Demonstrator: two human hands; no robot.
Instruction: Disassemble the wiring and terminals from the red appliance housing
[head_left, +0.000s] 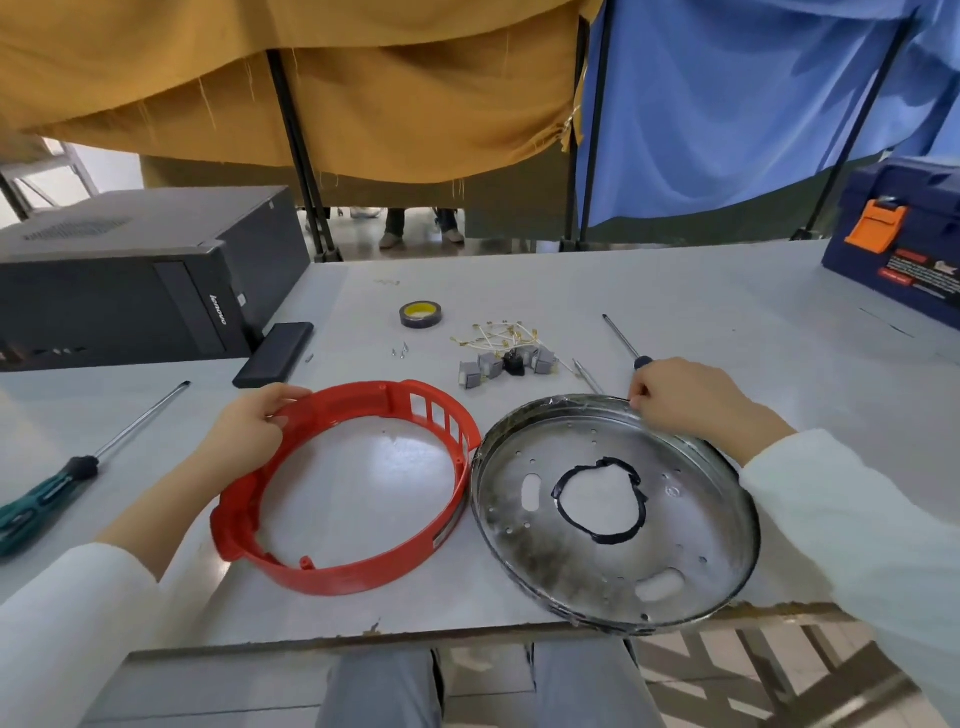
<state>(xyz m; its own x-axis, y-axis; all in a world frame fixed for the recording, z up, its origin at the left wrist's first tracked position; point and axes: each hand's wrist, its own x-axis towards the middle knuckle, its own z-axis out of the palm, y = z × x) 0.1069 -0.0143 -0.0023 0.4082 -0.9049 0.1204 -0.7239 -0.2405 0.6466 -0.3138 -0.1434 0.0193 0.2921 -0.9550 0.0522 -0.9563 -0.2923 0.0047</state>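
The red ring-shaped housing (358, 564) lies flat on the grey table (727, 312). My left hand (249, 426) grips its far left rim, thumb over the top edge. Beside it on the right sits a round metal base plate (675, 530) with a black-edged centre hole. My right hand (691, 400) pinches the plate's far rim with curled fingers. Behind both lie a bundle of pale wires with brass terminals (501, 335) and several grey switch blocks around one black part (511, 364).
A green-handled screwdriver (52, 488) lies at the left, a second screwdriver (623, 340) behind my right hand. A tape roll (420, 314), loose screws (400, 351), a black box (275, 353), a computer tower (130, 280) and a blue toolbox (904, 239) ring the work area.
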